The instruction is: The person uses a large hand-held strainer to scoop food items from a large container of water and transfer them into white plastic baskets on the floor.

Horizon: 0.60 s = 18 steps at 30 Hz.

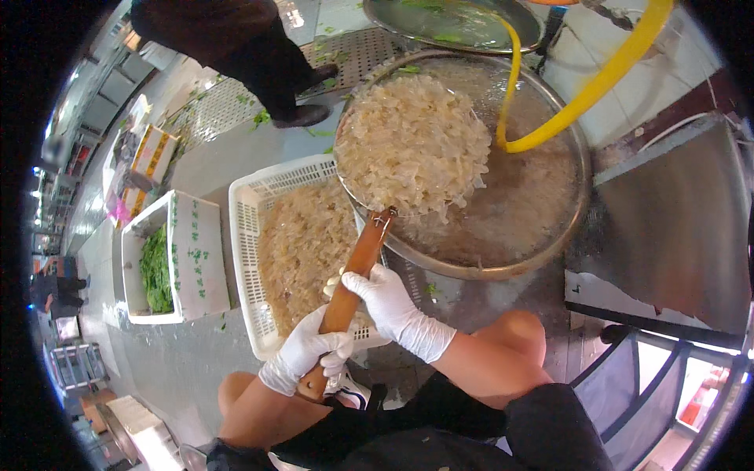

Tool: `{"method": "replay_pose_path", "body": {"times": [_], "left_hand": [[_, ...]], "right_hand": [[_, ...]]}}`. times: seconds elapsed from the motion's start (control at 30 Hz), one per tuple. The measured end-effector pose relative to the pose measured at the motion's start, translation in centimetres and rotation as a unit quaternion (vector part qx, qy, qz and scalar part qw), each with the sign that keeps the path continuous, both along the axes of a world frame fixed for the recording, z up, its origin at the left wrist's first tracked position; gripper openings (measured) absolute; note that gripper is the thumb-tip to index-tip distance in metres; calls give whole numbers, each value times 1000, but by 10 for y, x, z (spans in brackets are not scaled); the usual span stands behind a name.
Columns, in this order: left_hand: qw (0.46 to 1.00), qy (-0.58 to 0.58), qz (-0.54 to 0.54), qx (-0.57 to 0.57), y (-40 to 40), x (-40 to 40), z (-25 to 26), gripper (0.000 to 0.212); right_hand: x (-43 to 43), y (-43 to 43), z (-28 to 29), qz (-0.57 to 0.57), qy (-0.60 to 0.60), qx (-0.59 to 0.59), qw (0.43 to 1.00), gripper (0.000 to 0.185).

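Both of my hands wear white gloves and grip the wooden handle (351, 282) of a wire skimmer. My left hand (309, 351) holds it near the butt end, my right hand (386, 300) farther up. Translucent, pale yellowish pieces of food (412, 144), perhaps jellyfish or fungus, are heaped on the skimmer's head and hide most of it. The heap is over the left side of a round metal basin (489, 272) of cloudy water. Left of the basin, a white perforated plastic basket (242, 235) holds more of the same pieces under the handle.
A yellow hose (565, 120) runs into the basin. Behind stands another metal basin (377, 13) with water and green leaves. A white foam box (203, 259) of greens is at left, and a person's legs (277, 70) are beyond. A metal panel (683, 229) is at right.
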<state>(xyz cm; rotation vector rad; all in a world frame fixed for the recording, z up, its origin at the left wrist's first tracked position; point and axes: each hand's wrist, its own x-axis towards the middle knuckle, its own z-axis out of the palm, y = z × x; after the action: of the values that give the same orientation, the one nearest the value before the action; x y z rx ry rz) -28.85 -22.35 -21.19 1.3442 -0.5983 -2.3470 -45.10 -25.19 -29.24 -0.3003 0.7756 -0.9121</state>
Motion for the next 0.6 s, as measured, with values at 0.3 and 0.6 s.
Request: {"method": "replay_pose_path", "body": {"times": [0.3,0.6], "left_hand": [[970,-156,186,-6,102,19,37,34],[833,-492,191,-165,161,19,-49,34]], "right_hand": [[68,47,-1,248,68,-131,957,27],[105,78,-24,396,265,-347,808,54]]}}
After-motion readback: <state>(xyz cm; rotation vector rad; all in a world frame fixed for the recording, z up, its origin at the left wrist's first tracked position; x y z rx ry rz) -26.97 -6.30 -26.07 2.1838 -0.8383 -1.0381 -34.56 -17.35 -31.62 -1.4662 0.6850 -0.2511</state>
